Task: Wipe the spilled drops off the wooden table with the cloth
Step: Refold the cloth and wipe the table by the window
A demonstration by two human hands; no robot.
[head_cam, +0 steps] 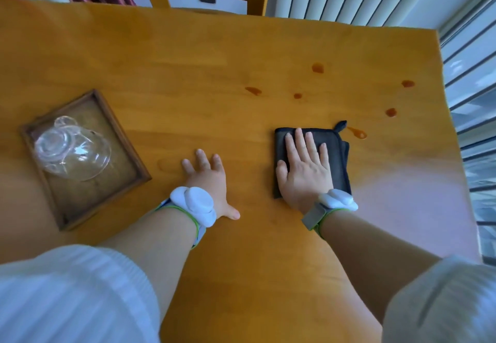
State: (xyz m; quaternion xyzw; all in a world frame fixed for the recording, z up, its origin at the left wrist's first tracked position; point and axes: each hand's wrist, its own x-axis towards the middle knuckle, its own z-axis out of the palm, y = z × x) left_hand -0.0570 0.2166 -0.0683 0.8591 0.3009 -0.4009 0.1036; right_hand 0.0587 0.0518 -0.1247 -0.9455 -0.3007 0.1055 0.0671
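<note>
- The right hand (306, 167) lies flat, palm down, on the dark folded cloth (335, 155), its grip open: fingers straight and spread, nothing clasped. Pressing flat likely pins the cloth to the bench (188, 61) so it can slide as a pad rather than bunch up.
- The left hand (206, 179) rests palm down on bare wood, level with the right hand and well apart from it, its grip also open and empty. It seems placed as a brace for the body while the other hand works.
- The cloth sits under the right palm and pokes out beyond the fingertips and on the little-finger side. Its long axis runs along the hand's line, wrist to fingertips. A small hanging loop (341, 125) sticks out at the far corner on the little-finger side, pointing away from the person.
- 6 reddish-brown drops (318, 68) lie ahead of the right fingertips and off to the little-finger side; the nearest streak (358, 132) is just beside the loop, apparently untouched.
- Wiping looks barely begun; a push forward and outward would meet the drops.
- A wooden tray (128, 139) holding a tipped glass vessel (72, 149) sits beyond the left hand's outer side, clear of the spill.
</note>
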